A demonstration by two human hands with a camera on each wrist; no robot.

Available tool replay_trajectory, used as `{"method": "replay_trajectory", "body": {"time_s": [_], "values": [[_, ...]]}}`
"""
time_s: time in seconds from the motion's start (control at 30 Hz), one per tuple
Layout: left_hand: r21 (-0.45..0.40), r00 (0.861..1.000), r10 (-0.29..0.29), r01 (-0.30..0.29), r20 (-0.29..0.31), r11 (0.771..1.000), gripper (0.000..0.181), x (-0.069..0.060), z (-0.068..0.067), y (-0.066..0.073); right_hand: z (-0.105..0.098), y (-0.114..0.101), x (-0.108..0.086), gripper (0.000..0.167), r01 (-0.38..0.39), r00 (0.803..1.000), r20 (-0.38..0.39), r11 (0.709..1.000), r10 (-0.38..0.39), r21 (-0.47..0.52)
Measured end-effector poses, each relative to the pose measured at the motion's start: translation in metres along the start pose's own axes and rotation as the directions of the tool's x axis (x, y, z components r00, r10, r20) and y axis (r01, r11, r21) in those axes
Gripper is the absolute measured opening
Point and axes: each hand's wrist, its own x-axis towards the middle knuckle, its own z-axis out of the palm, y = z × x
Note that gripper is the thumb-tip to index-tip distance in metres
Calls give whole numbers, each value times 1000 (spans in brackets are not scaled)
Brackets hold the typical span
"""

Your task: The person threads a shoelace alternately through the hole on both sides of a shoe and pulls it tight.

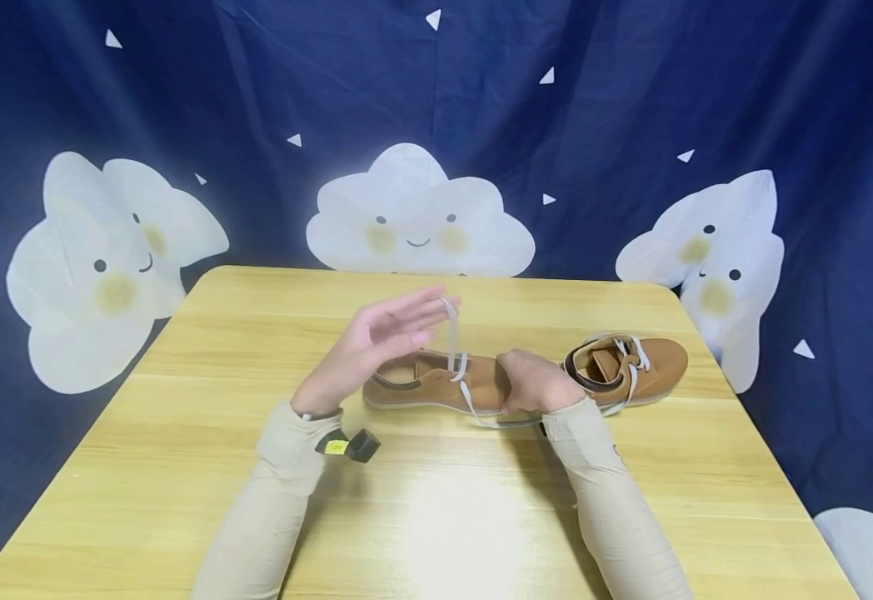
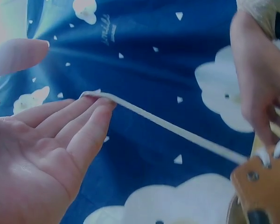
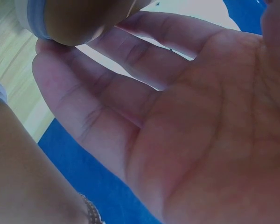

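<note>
A brown lace-up shoe (image 1: 414,392) lies near the table's middle, toe pointing right. My left hand (image 1: 369,350) is raised above its opening, fingers straight and thumb apart. One end of the pale shoelace (image 2: 177,130) lies across its fingertips and runs taut down to the eyelets. Over the toe sits my right hand (image 1: 537,383), thumb and fingers spread around it. In the right wrist view, the palm and long fingers of my right hand (image 3: 177,116) meet the toe (image 3: 79,23). Another lace end hangs down the near side and passes below the right hand.
A second brown shoe (image 1: 661,367), its laces tied across, stands to the right, close to my right hand. Both shoes rest on a light wooden table (image 1: 182,467). Behind it hangs a dark blue curtain (image 1: 436,92) with cloud prints.
</note>
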Motion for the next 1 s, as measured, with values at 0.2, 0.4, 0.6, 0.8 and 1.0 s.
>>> {"method": "replay_trajectory", "body": {"time_s": [0.2,0.4,0.6,0.8,1.0], "values": [[38,986,-74,81,-152,996,63,7,-21,-20,-1,1,-1,37,4,1000,-8,1000,-5,-9],[33,934,-207,226,-292,974,65,10,-52,-55,0,1,0,37,-13,1000,-13,1000,13,-3],[237,859,-382,472,-342,849,74,6,-68,-82,0,-1,0,41,-41,999,-1,999,41,5],[411,841,-456,541,-292,734,78,3,-72,-93,-5,-10,-8,38,-76,997,-27,996,75,-48],[524,835,-447,549,-321,651,73,4,-69,-91,-8,-30,-17,34,15,999,-43,998,-18,-69]]}}
